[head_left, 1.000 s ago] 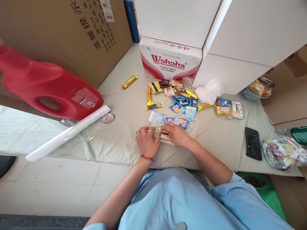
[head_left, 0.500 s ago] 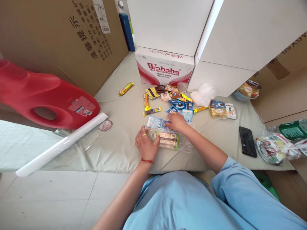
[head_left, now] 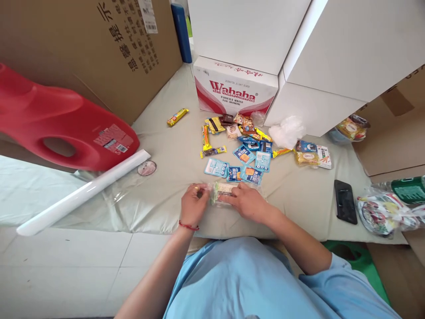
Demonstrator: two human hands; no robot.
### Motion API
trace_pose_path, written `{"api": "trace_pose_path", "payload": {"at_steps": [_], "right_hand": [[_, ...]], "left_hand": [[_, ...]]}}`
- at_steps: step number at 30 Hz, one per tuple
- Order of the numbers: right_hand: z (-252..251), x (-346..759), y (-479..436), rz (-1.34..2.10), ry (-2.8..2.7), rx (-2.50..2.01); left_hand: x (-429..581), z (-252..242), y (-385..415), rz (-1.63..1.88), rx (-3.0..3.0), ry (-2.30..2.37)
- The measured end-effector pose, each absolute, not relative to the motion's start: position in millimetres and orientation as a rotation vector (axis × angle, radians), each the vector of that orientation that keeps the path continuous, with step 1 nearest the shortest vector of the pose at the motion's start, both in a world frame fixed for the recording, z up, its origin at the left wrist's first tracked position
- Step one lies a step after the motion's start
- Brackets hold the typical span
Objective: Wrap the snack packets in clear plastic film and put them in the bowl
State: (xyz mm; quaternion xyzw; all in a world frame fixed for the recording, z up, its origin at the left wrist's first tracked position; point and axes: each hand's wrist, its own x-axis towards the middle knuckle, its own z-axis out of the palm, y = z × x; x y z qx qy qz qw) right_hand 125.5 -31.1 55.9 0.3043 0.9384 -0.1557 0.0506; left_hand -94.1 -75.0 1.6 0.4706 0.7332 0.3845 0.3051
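In front of my body lies a pale snack packet with green ends inside a clear plastic bag. My left hand pinches the bag's left end between thumb and fingers. Over the packet's right part, my right hand grips it and hides that part. Just beyond are several blue snack pouches laid flat. Farther back sits a loose pile of small wrapped snacks, among them a brown packet and a yellow packet.
A Wahaha carton stands behind the snacks. On the left are a red jug, a white roll and a single yellow bar. To the right lie a crumpled white bag, a phone and a green-labelled bottle.
My right hand has moved from the blue pouches down onto the packet. My left hand has shifted left and closed on the bag's end. The blue pouches now lie uncovered, spread out.
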Motion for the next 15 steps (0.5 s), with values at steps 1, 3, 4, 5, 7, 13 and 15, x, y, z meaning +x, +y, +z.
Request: {"api": "trace_pose_path", "payload": {"at_steps": [1,3,4,5,7,13,15], "right_hand": [[53.4,127.4,-32.6,-0.497,2.861,0.954],[49.7,130.7,-32.4,-0.586,2.881,1.002],[47.9,132.1,-31.5,-0.646,2.897,1.019],[46.0,133.1,-30.4,-0.703,2.911,1.041],[42.1,134.1,-29.2,-0.783,2.928,1.098],[42.7,124.9,-38.6,-0.666,2.949,1.127],[48.0,118.6,-43.4,-0.576,2.943,1.114]], "left_hand": [[-99.3,3.3,-77.0,1.017,1.218,1.923],[-107.7,6.4,-79.6,1.021,1.168,1.901],[-110.7,7.6,-80.2,1.030,1.146,1.899],[-113.0,8.3,-80.5,1.044,1.121,1.903],[-116.1,8.1,-80.8,1.084,1.064,1.930],[-119.5,3.1,-86.1,1.227,0.945,1.975],[-116.6,6.1,-88.7,1.302,0.943,1.962]]}}
